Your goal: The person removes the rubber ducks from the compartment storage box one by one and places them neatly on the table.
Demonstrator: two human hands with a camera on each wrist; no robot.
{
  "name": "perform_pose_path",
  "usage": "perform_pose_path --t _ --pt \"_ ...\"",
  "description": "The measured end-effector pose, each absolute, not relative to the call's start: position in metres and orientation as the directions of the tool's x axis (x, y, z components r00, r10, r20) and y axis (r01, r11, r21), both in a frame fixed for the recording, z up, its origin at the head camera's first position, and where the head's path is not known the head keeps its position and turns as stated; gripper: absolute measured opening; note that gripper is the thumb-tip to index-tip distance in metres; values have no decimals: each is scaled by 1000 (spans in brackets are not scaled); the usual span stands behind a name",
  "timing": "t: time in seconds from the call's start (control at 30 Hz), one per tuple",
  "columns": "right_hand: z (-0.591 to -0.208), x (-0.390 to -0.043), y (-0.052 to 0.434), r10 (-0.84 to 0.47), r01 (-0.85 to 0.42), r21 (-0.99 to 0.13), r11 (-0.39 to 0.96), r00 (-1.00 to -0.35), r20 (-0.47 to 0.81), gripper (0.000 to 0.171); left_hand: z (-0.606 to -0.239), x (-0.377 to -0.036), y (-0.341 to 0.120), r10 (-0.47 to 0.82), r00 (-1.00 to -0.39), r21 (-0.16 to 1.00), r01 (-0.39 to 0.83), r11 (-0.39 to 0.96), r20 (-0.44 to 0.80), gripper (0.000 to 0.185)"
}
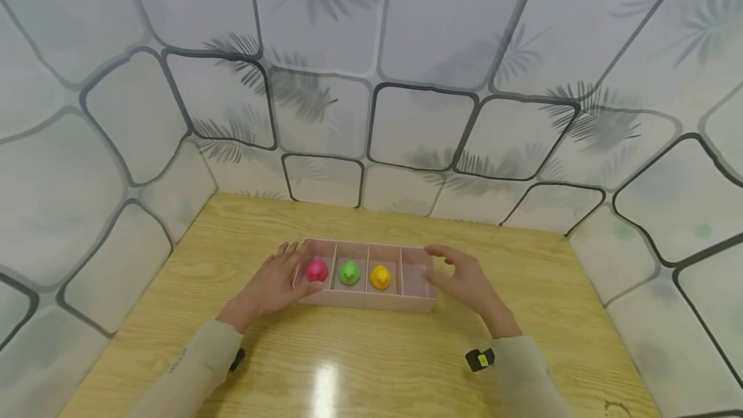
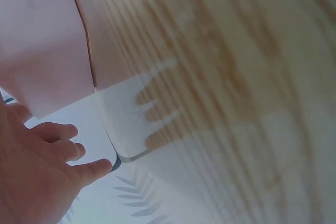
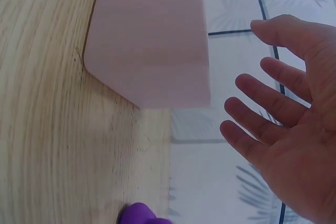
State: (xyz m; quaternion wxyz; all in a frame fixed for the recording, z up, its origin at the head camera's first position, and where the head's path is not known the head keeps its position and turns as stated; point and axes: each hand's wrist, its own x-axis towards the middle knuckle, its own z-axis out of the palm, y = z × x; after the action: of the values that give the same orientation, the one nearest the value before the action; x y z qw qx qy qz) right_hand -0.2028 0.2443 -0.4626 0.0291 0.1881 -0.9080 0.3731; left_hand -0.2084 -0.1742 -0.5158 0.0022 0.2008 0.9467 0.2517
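Pink divided tray [image 1: 371, 302] at frame centre on the bench [image 1: 360, 366], pink, green, yellow ducks inside. Left hand [image 1: 277, 284] open, touching its left end; right hand [image 1: 464, 279] open, just beside the right end. Uneven squeeze could likely tip ducks out.

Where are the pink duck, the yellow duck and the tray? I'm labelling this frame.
pink duck [image 1: 317, 269], head view, middle of its body.
yellow duck [image 1: 380, 276], head view, middle of its body.
tray [image 1: 371, 302], head view, near outer wall.
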Motion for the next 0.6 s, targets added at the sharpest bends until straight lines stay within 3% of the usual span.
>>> perform_pose_path --t 0.6 --pt "-467 -204 218 -362 -360 -694 623 -920 152 53 -518 -210 -175 383 -918 479 384 790 104 100"
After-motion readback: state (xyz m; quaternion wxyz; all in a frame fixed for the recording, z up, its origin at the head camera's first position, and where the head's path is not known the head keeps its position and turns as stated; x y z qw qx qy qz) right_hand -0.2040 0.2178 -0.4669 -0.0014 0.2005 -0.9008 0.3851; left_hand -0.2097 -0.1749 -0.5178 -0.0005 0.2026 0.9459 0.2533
